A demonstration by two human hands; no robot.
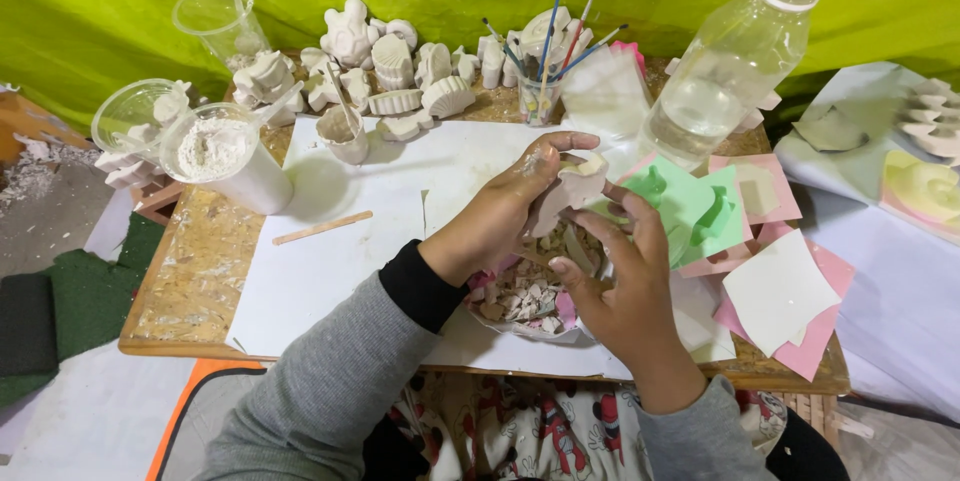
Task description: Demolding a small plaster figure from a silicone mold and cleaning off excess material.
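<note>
Your left hand (510, 203) holds a small pale plaster piece (568, 193) above the middle of the bench (190, 281); its fingers are closed around the top of the piece. Your right hand (625, 281) comes from below, with fingers half curled, and touches the lower edge of the same piece. Whether it really grips the piece, I cannot tell.

Directly under both hands stands a bowl of broken plaster bits (525, 301), some white and some pink. It sits on a white paper sheet (330, 261) that covers most of the bench.

On this sheet, to the left, a flat wooden stick (322, 228) lies alone. Behind it is a small cup with a stick inside (343, 134), and further left a plastic cup of white powder (222, 153).

At the back of the bench many white plaster figures (395, 66) stand close together, beside a cup of paintbrushes (545, 71). A clear plastic bottle (735, 61) leans at the right, near green and pink paper squares (720, 211).
</note>
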